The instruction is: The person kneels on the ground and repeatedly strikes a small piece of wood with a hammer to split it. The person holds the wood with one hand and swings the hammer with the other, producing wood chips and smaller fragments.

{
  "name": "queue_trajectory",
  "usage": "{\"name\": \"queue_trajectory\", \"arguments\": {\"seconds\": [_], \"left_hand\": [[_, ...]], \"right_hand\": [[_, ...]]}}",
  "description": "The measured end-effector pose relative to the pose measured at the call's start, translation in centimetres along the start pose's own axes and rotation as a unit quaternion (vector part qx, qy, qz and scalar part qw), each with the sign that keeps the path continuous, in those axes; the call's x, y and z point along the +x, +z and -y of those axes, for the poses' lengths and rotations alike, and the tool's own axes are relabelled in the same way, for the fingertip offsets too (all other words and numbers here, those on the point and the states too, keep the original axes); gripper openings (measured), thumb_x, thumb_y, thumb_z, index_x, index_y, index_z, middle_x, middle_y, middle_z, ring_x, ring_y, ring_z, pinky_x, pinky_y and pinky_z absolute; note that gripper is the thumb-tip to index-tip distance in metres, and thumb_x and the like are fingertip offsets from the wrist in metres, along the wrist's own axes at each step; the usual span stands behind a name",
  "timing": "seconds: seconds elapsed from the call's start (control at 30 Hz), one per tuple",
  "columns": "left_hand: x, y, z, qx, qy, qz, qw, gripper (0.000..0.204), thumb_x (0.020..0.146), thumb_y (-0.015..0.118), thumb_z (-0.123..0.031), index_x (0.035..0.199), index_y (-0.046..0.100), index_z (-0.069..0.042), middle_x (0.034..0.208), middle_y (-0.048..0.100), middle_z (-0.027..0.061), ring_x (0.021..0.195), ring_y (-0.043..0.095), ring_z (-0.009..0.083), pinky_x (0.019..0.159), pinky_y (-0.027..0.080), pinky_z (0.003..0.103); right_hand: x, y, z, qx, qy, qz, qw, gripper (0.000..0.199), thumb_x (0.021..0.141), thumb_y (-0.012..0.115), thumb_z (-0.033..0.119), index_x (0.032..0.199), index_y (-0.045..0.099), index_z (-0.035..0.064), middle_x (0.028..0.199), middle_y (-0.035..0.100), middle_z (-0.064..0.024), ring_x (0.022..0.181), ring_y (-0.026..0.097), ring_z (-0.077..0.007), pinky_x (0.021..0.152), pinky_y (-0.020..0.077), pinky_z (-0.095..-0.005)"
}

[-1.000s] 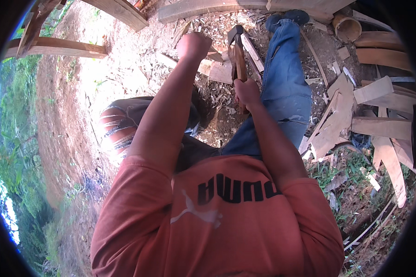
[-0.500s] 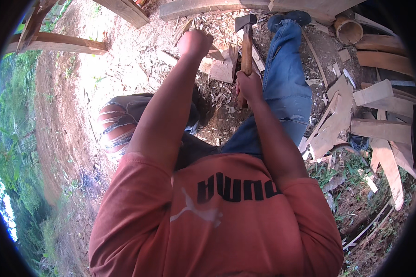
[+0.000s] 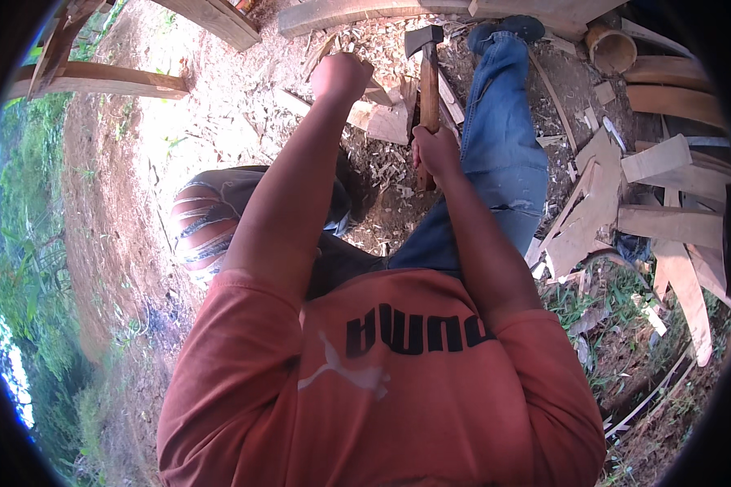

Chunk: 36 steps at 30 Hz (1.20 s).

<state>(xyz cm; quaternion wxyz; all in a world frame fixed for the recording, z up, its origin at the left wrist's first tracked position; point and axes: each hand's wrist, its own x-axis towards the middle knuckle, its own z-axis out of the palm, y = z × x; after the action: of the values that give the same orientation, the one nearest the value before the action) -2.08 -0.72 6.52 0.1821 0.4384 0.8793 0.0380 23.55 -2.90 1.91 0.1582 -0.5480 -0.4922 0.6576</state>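
My right hand point(image 3: 437, 151) is wrapped round the wooden handle of a hatchet point(image 3: 430, 93), low on the grip. The hatchet's dark metal head is at the far end, its blade edge turned to the left. To the left of it my left hand point(image 3: 341, 77) is closed, with a narrow piece of wood point(image 3: 320, 58) showing at its far left side. How the fingers grip it is hidden by the back of the hand. Between the hands, a broad wooden block point(image 3: 390, 122) lies among the chips.
Wood chips point(image 3: 398, 174) litter the ground between my legs. My right leg in blue jeans point(image 3: 508, 122) stretches close beside the hatchet. Offcuts point(image 3: 670, 223) are piled at the right, near a round hollow container point(image 3: 612, 50). A long beam point(image 3: 365, 12) crosses the far side.
The hatchet head has tilted slightly to the left, and its blade has turned a little. My left hand has stayed almost in place.
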Motion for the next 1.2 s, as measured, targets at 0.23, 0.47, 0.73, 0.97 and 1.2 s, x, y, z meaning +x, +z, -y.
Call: {"name": "queue_trajectory", "arguments": {"seconds": [0.23,0.47,0.73,0.97,1.2], "left_hand": [[-0.2,-0.5,-0.4,-0.052,-0.015,0.017,0.998,0.046,0.098,0.061,-0.046,0.112,0.085,-0.008,0.111,0.083,0.0205,0.099,0.081,0.0388,0.091,0.065,0.049],[-0.1,0.0,0.4,-0.029,-0.012,0.004,1.000,0.045,0.098,0.061,-0.046,0.105,0.086,-0.009,0.106,0.083,0.0197,0.097,0.081,0.0376,0.090,0.066,0.049],[-0.1,-0.2,0.6,-0.039,-0.008,0.003,0.999,0.067,0.107,0.050,-0.064,0.106,0.084,-0.006,0.102,0.082,0.0189,0.097,0.080,0.0367,0.090,0.064,0.050],[-0.3,-0.5,-0.1,-0.037,-0.038,0.039,0.998,0.045,0.097,0.062,-0.045,0.110,0.085,-0.009,0.109,0.083,0.0201,0.101,0.081,0.0374,0.092,0.065,0.049],[-0.3,-0.4,0.1,-0.038,-0.030,0.020,0.999,0.045,0.099,0.060,-0.045,0.112,0.085,-0.009,0.111,0.083,0.0203,0.102,0.081,0.0382,0.092,0.065,0.049]], "right_hand": [[-0.2,0.4,-2.6,-0.066,0.105,0.024,0.992,0.023,0.096,0.066,0.020,0.087,0.064,-0.0012,0.062,0.062,-0.0067,0.046,0.061,-0.0187,0.047,0.0516,-0.0387],[-0.2,0.5,0.3,0.007,-0.014,0.012,1.000,0.025,0.096,0.066,0.021,0.091,0.068,-0.0032,0.066,0.067,-0.0088,0.049,0.066,-0.0193,0.050,0.0533,-0.0389],[-0.5,1.4,-2.4,-0.088,0.039,0.009,0.995,0.026,0.094,0.067,0.023,0.099,0.074,-0.0023,0.070,0.070,-0.0106,0.056,0.071,-0.0218,0.055,0.0555,-0.0421],[0.1,0.5,-0.7,-0.106,-0.037,-0.022,0.993,0.036,0.091,0.068,0.031,0.100,0.074,-0.0038,0.078,0.074,-0.0219,0.077,0.077,-0.0384,0.074,0.0587,-0.0505],[0.4,1.0,-2.9,-0.186,0.048,-0.002,0.981,0.039,0.090,0.068,0.033,0.106,0.077,-0.0016,0.085,0.077,-0.0239,0.084,0.078,-0.0422,0.080,0.0597,-0.0516]]}}
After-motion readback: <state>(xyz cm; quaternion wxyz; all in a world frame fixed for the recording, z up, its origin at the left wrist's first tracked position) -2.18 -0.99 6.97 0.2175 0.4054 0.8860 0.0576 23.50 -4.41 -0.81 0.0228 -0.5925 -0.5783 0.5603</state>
